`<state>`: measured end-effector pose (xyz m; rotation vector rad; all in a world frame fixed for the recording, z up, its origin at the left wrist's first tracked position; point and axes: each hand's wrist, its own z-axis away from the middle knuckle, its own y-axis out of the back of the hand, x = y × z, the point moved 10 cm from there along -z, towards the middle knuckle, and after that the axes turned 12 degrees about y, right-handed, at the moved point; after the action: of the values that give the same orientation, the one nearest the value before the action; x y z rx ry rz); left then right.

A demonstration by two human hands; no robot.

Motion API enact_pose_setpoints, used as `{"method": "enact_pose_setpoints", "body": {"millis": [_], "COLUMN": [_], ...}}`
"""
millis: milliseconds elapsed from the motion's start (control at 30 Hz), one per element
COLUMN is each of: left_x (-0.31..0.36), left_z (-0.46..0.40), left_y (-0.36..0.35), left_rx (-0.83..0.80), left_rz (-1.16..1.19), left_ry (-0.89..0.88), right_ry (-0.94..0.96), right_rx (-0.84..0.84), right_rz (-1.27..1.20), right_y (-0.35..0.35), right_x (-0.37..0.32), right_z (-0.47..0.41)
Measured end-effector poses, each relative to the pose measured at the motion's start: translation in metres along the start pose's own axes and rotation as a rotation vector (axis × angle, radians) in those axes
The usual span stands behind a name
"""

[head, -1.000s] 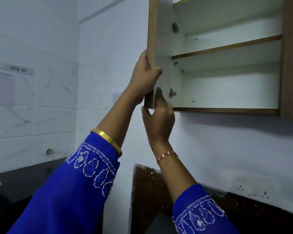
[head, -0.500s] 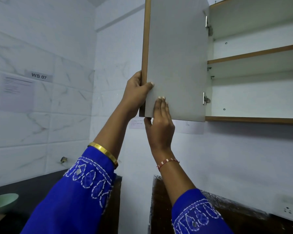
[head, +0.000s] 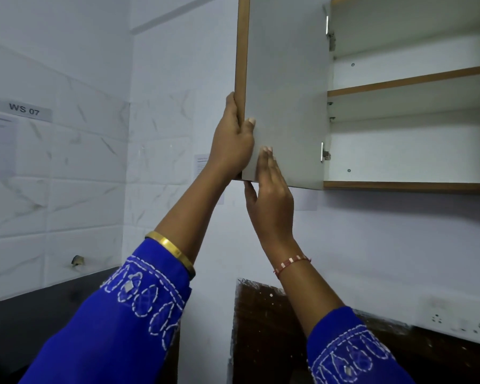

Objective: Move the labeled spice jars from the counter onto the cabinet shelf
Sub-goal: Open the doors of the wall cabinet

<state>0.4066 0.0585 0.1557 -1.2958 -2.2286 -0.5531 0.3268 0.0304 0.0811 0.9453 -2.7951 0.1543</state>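
Dark surface point(head: 39, 309) low left; no spice jars in view, whereabouts unknown. Our left hand point(head: 233, 142) clamps the free edge of the cabinet door point(head: 286, 92), thumb wrapped onto its inner face, likely to steady the swing. Right hand point(head: 270, 200) lies flat, fingers straight, against the door's lower corner. Rightward, the cabinet shelf point(head: 410, 81) stands bare with open room above and below.
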Motion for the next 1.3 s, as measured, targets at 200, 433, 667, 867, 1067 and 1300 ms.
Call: {"method": "enact_pose_setpoints", "body": {"millis": [200, 433, 667, 867, 1067, 1300], "left_x": [0.026, 0.087, 0.116, 0.125, 0.133, 0.127], "left_z": [0.032, 0.064, 0.096, 0.125, 0.13, 0.122], "left_y": [0.0, -0.062, -0.172, -0.27, -0.357, -0.434], "left_rx": [0.258, 0.272, 0.179, 0.058, -0.115, -0.228], "left_rz": [-0.029, 0.047, 0.157, 0.261, 0.371, 0.437], "left_ry": [-0.054, -0.18, -0.135, -0.05, 0.123, 0.171], "right_ry": [0.155, 0.115, 0.113, -0.018, -0.017, 0.065], "right_rx": [-0.056, -0.085, -0.13, -0.159, -0.239, -0.38], "right_rz": [0.027, 0.082, 0.199, 0.333, 0.446, 0.625], "right_y": [0.033, 0.097, 0.189, 0.275, 0.316, 0.327], "right_x": [0.017, 0.083, 0.176, 0.27, 0.332, 0.388], "right_z": [0.007, 0.013, 0.028, 0.059, 0.074, 0.082]}}
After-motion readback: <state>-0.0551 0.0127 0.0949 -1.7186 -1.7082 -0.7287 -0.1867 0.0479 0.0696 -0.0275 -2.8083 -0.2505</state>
